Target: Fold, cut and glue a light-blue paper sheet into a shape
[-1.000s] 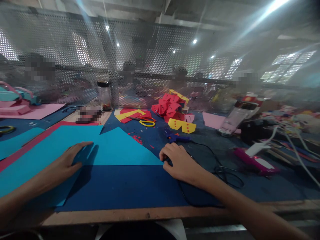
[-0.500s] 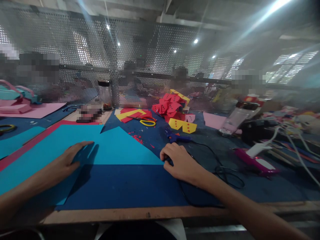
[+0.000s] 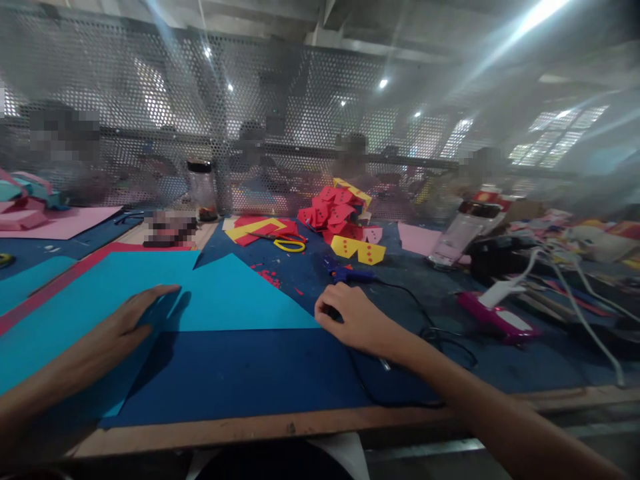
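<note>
A large sheet of bright blue paper (image 3: pixel 245 293) lies across the table, its right side narrowing to a point. My left hand (image 3: pixel 135 317) rests over the sheet with its fingers stretched out, and casts a shadow on it. At the pointed right corner, my right hand (image 3: pixel 350 317) has its thumb and forefinger pinched on the paper. Just beyond that hand lies a blue glue gun (image 3: pixel 350 273), its black cable running to the right. Yellow-handled scissors (image 3: pixel 289 245) lie on red and yellow paper farther back.
Red cut-outs (image 3: pixel 333 207) are heaped at the back, with a yellow cut-out (image 3: pixel 357 250) in front. On the right are a magenta power strip (image 3: pixel 497 319) and a leaning clear bottle (image 3: pixel 457 237). Another bottle (image 3: pixel 203 190) stands by the perforated screen (image 3: pixel 290 87).
The whole view has shifted slightly, so things sit a little farther left. My right thumb and forefinger have closed more at the paper's corner. My left hand stays on the sheet.
</note>
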Available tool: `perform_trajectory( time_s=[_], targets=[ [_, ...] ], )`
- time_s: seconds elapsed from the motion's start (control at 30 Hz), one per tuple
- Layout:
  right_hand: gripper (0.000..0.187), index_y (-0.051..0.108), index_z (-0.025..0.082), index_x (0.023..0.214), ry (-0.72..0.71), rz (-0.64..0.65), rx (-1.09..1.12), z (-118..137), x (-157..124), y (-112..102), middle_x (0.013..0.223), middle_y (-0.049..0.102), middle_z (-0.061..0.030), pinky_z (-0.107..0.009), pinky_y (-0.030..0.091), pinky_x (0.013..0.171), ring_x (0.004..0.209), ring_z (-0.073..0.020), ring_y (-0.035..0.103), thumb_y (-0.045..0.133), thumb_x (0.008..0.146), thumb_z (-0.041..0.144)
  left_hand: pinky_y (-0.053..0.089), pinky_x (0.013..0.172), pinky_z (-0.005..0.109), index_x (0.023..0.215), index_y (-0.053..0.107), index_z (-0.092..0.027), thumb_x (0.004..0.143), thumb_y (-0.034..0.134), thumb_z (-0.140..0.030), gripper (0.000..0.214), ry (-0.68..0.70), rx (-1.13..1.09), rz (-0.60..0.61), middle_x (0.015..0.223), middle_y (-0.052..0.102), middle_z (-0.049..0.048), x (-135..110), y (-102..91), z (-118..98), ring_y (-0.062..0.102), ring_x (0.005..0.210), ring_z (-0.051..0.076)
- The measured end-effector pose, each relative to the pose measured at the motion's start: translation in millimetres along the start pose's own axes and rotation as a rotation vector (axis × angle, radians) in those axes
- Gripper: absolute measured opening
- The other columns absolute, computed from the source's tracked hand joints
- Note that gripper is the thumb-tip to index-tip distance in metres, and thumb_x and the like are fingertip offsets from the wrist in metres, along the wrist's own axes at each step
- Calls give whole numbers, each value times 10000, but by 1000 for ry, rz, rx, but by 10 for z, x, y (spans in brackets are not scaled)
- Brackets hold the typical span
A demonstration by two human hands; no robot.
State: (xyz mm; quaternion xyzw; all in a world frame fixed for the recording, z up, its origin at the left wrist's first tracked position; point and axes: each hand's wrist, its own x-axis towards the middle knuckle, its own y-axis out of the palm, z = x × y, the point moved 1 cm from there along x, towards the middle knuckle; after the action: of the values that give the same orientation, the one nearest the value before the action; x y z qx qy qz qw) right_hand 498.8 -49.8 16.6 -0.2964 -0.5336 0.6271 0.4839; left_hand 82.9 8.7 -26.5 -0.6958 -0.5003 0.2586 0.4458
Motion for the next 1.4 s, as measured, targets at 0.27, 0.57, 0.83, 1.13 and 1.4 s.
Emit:
perform_trajectory(
  time_s=[0.27, 0.57, 0.83, 1.13, 1.4],
  targets=[
    [169, 632, 200, 816, -17, 12, -16, -8, 5, -1, 920, 665, -17, -323, 315, 804, 920, -192, 538, 548, 745, 71, 377, 1127, 544, 1378, 503, -314, 803, 457, -350, 578, -8, -11, -89, 1481, 507, 17, 35, 2, -187, 429, 1388, 324],
    [61, 642, 188, 863, -43, -20, -21, 382, 142, -75, 935, 667, -29, -315, 327, 781, 903, -183, 559, 585, 845, 182, 488, 1046, 394, 1239, 619, -336, 880, 408, -143, 459, 505, 81, -57, 1378, 600, -18, 5, 194, -612, 545, 1282, 217],
    [39, 636, 182, 812, -121, 44, 49, 631, 462, 236, 918, 654, -35, -313, 325, 767, 884, -177, 530, 602, 826, 196, 505, 887, 334, 1094, 660, -256, 937, 393, -132, 334, 541, 125, 4, 1151, 667, 41, 59, 332, -972, 607, 1060, 200],
    [69, 601, 191, 801, -61, 51, 43, 714, 537, 325, 916, 628, -34, -318, 294, 724, 899, -200, 492, 609, 797, 259, 442, 776, 362, 849, 618, -204, 894, 521, -204, 107, 373, 123, -22, 888, 628, 40, 303, 401, -1278, 566, 919, 238],
    [50, 592, 198, 802, -53, 51, 41, 667, 467, 295, 953, 626, -33, -325, 314, 745, 924, -205, 499, 607, 798, 245, 432, 731, 388, 774, 584, -213, 846, 594, -343, 149, 266, 193, -50, 837, 652, 52, 418, 470, -1384, 565, 874, 273]
  ],
)
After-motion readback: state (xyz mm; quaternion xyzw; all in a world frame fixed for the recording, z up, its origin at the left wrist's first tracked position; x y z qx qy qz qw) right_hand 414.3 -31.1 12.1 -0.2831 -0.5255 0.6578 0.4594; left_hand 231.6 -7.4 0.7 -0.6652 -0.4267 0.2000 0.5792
